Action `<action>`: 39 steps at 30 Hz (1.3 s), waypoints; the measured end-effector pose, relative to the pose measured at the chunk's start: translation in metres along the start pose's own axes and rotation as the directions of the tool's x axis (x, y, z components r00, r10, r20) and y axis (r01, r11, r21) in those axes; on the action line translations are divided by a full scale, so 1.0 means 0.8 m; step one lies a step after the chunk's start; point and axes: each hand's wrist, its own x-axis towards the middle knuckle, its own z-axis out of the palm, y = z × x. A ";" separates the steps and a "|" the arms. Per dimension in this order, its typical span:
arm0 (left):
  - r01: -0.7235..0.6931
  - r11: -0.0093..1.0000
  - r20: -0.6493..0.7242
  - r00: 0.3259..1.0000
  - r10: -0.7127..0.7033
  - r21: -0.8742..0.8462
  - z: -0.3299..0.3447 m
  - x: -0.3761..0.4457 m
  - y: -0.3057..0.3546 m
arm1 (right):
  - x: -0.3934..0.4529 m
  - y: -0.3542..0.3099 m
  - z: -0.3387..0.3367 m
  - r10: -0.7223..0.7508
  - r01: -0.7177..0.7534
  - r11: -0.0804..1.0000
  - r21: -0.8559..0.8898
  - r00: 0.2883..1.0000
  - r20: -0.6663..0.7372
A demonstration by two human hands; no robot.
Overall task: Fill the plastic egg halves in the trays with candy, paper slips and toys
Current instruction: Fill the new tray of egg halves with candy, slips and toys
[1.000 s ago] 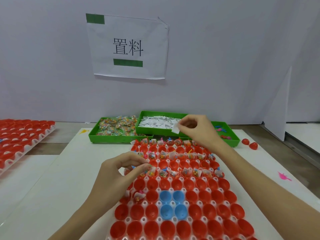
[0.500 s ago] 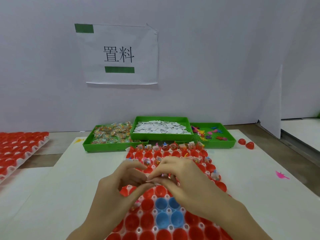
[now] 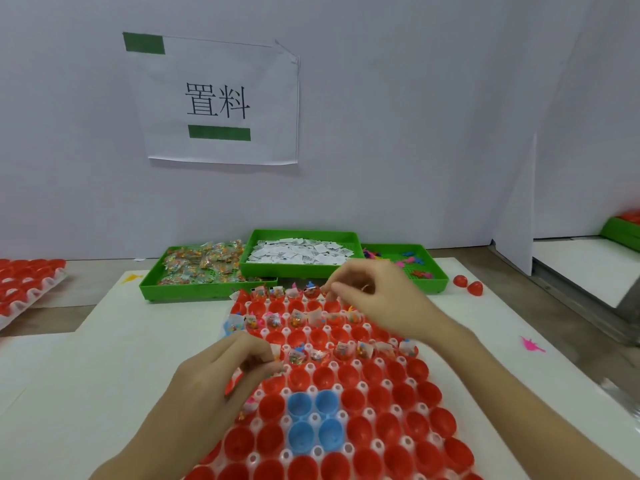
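Head view: left hand point(image 3: 221, 379) hovers over the egg tray point(image 3: 346, 393), fingers pinched on small paper slips. Right hand point(image 3: 377, 299) reaches beyond it over the far rows, fingertips curled together; contents cannot be told. Green bins point(image 3: 207, 289) sit just past it.

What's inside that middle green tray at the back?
The middle green tray holds a loose heap of small white paper slips with dark print too small to read. The heap covers most of the tray floor, so anything beneath it is hidden.
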 end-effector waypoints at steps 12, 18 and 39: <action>-0.013 1.000 0.026 1.000 0.013 0.002 -0.002 -0.002 -0.006 | 0.106 0.171 -0.051 0.322 -0.389 0.814 -0.432 0.920 -0.222; -0.003 1.000 0.038 0.999 0.003 0.002 -0.002 -0.002 -0.015 | 0.122 0.181 -0.039 0.380 -0.444 0.767 -0.463 0.896 -0.229; 0.082 0.995 0.007 0.997 -0.081 -0.056 -0.002 0.000 -0.017 | 0.089 0.182 -0.046 0.159 -0.324 0.904 -0.280 0.861 -0.483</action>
